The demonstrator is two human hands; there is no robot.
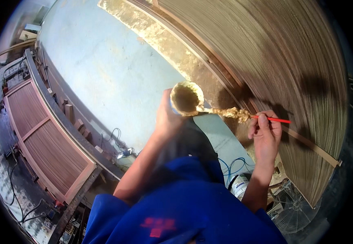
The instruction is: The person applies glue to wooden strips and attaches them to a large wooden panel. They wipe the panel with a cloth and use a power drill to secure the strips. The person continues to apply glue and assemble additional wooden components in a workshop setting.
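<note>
My left hand (168,118) is wrapped round a tub (174,91) with a thick, yellowish crusted rim and a dark inside; I cannot make out how full it is. Between the fingers and thumb of my right hand (267,132) is a thin red-handled stick (229,113), most of its length caked in lumpy tan, glue-like crust. Its pale far end meets the tub's right rim, and the bare red end points right, over a large brown wood-grain panel (266,53).
At left, a framed wooden door panel (54,150) lies on a bench. Small wood blocks (78,125) line its edge. Near my right arm are blue hose coils (235,166), a white bucket (240,185) and a wire-guarded fan (292,207). A narrow wood strip (310,146) crosses the large panel.
</note>
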